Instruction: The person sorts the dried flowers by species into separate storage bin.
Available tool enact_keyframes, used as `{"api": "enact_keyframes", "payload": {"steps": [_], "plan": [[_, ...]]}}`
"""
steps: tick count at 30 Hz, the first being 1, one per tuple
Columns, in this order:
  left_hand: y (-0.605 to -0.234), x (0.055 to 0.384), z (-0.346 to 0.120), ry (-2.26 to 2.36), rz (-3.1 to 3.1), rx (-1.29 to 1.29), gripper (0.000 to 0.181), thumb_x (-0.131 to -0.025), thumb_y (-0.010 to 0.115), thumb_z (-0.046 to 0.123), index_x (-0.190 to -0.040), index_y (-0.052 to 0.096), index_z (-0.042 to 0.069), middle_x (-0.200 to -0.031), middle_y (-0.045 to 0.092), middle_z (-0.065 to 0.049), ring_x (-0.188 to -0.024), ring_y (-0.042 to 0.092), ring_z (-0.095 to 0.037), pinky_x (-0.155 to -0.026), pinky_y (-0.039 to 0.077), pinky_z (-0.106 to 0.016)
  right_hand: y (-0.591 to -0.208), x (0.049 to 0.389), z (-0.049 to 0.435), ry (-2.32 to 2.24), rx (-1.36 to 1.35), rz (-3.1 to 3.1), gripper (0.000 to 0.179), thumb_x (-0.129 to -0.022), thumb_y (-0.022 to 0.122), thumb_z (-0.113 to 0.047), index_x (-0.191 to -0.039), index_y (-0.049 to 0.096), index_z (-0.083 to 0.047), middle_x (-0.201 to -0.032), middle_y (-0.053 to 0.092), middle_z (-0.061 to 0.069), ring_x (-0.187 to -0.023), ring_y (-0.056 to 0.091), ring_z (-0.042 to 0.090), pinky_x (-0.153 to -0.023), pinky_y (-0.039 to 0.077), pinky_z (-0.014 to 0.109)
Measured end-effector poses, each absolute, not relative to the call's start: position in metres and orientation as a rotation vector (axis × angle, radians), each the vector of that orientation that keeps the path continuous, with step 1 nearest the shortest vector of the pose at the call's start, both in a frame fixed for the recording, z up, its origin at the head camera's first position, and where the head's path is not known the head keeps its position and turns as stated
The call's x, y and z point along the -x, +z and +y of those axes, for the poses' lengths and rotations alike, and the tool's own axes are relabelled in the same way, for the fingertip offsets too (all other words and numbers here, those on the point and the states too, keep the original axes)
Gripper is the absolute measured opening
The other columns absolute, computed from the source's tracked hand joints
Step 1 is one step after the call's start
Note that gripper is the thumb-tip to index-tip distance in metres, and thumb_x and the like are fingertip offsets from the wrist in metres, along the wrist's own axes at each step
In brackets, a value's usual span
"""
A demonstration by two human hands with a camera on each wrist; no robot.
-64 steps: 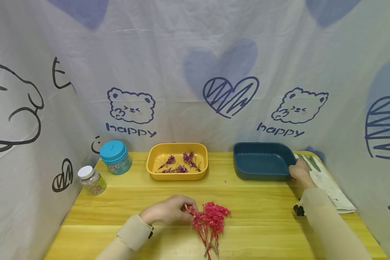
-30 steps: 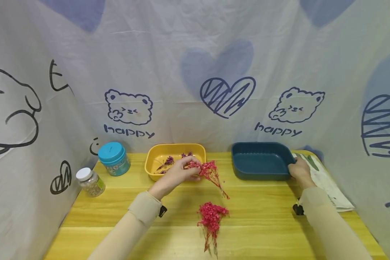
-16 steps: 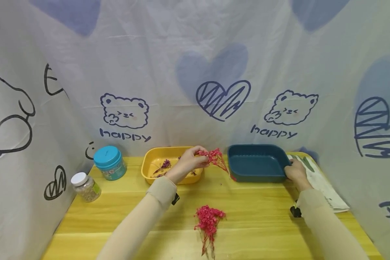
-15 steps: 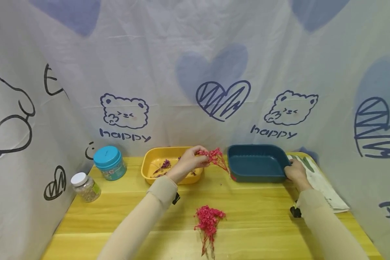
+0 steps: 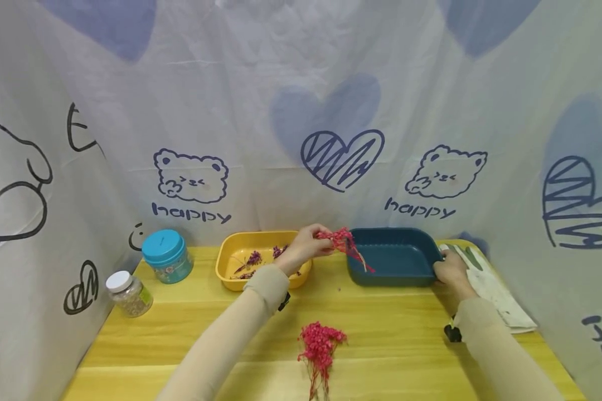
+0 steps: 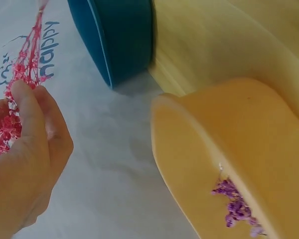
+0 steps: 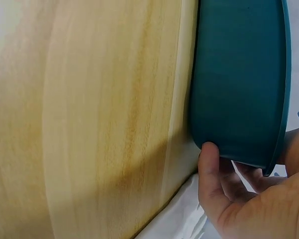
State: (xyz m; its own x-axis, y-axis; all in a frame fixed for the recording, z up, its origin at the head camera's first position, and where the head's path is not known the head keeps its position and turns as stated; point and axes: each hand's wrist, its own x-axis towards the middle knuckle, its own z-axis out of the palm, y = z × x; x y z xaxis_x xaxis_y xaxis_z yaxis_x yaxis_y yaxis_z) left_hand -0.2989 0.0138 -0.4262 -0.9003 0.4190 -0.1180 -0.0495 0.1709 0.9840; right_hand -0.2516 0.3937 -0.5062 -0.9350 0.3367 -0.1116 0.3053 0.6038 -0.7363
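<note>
My left hand (image 5: 308, 245) pinches a sprig of pink dried flowers (image 5: 346, 240) between thumb and fingers. In the head view the sprig overlaps the left end of a dark blue tray (image 5: 393, 259), stems slanting down to the right. The left wrist view shows the thumb and fingers closed on the flower heads (image 6: 7, 127). At the blue tray's right end my right hand (image 5: 452, 273) grips its corner, thumb (image 7: 209, 157) on the outer wall and other fingers partly hidden around the end. A pink flower bunch (image 5: 321, 345) lies on the near part of the table.
A yellow tray (image 5: 233, 284) holding several purple dried sprigs (image 5: 253, 258) stands left of the blue one, partly behind my left forearm. Further left are a blue-lidded jar (image 5: 166, 257) and a white-capped jar (image 5: 129, 294). A white cloth (image 5: 496, 295) lies at the right edge.
My left hand has taken a sprig from the pink bunch, lifted it past the yellow tray and moved right to the blue tray. My right hand stays on the blue tray.
</note>
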Motion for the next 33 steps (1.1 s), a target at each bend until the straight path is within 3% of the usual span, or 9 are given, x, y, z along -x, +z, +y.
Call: {"api": "enact_keyframes", "payload": {"steps": [6, 13, 19, 25, 33], "plan": [[-0.426, 0.308, 0.034, 1.766, 2.123, -0.346, 0.018, -0.100, 0.064, 0.000, -0.118, 0.064, 0.000, -0.109, 0.066, -0.011, -0.094, 0.071, -0.018, -0.098, 0.064, -0.038, -0.508, 0.252, 0.395, 1.264, 0.542, -2.755, 0.052, -0.083, 0.041, 0.000, -0.131, 0.050, 0.018, -0.123, 0.055, 0.044, -0.085, 0.068, 0.039, -0.053, 0.063, 0.035], [-0.430, 0.318, 0.056, 1.755, 2.171, -0.320, 0.018, -0.097, 0.066, -0.002, -0.114, 0.067, -0.001, -0.093, 0.063, -0.007, -0.087, 0.073, -0.025, -0.082, 0.066, -0.031, -0.513, 0.252, 0.395, 1.337, 0.555, -2.735, 0.053, -0.084, 0.042, 0.001, -0.134, 0.048, 0.018, -0.125, 0.054, 0.044, -0.083, 0.068, 0.036, -0.055, 0.064, 0.036], [-0.435, 0.328, 0.068, 1.711, 2.331, -0.378, 0.012, -0.097, 0.066, -0.002, -0.108, 0.067, -0.001, -0.095, 0.062, -0.006, -0.081, 0.062, -0.016, -0.091, 0.065, -0.042, -0.516, 0.253, 0.392, 1.305, 0.539, -2.742, 0.058, -0.083, 0.042, 0.000, -0.137, 0.047, 0.017, -0.125, 0.056, 0.043, -0.082, 0.068, 0.034, -0.053, 0.063, 0.034], [-0.435, 0.332, 0.075, 1.552, 2.485, -0.466, 0.014, -0.096, 0.068, 0.001, -0.110, 0.069, 0.002, -0.103, 0.069, -0.012, -0.081, 0.061, -0.015, -0.075, 0.060, -0.025, -0.516, 0.254, 0.393, 1.321, 0.546, -2.725, 0.056, -0.082, 0.042, 0.000, -0.135, 0.048, 0.015, -0.121, 0.056, 0.041, -0.076, 0.066, 0.028, -0.052, 0.063, 0.033], [-0.448, 0.339, 0.087, 1.418, 2.511, -0.605, 0.021, -0.092, 0.068, -0.006, -0.112, 0.071, -0.001, -0.105, 0.073, -0.019, -0.077, 0.062, -0.014, -0.069, 0.058, -0.022, -0.517, 0.256, 0.393, 1.366, 0.581, -2.730, 0.052, -0.084, 0.042, 0.001, -0.135, 0.048, 0.013, -0.124, 0.055, 0.040, -0.077, 0.065, 0.027, -0.054, 0.063, 0.033]]}}
